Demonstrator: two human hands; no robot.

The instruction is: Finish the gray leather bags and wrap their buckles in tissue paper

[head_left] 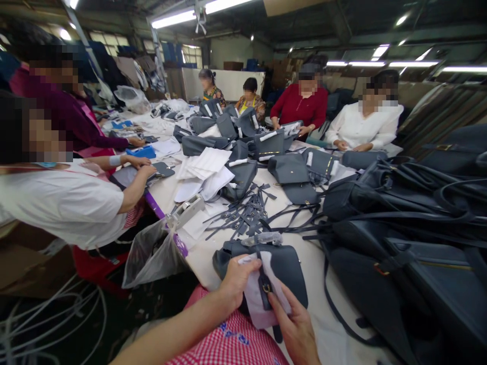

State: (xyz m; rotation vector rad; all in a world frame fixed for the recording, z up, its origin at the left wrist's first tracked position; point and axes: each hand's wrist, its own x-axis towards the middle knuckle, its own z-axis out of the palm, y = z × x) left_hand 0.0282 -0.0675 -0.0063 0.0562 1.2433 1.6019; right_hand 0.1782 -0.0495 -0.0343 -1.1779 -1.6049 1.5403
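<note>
A dark blue-grey handbag point(291, 268) lies on the table edge in front of me, its handle wrapped in clear plastic point(262, 239). Over its front hangs a white sheet of thin paper point(253, 296), and a dark buckled strap point(265, 284) with a gold buckle runs on top of it. My left hand point(240, 278) pinches the upper part of the strap and paper between thumb and fingers. Lower down, my right hand point(292, 317) grips the paper's right side, its thumb at the strap just below the buckle.
Small loose straps point(249, 210) lie beyond the bag. Stacked white paper sheets point(207, 172) and a heap of bags point(270, 144) cover the table farther off. More bags with long straps point(411, 253) pile at right. Co-workers sit around; one in a white shirt point(76, 203) is at left.
</note>
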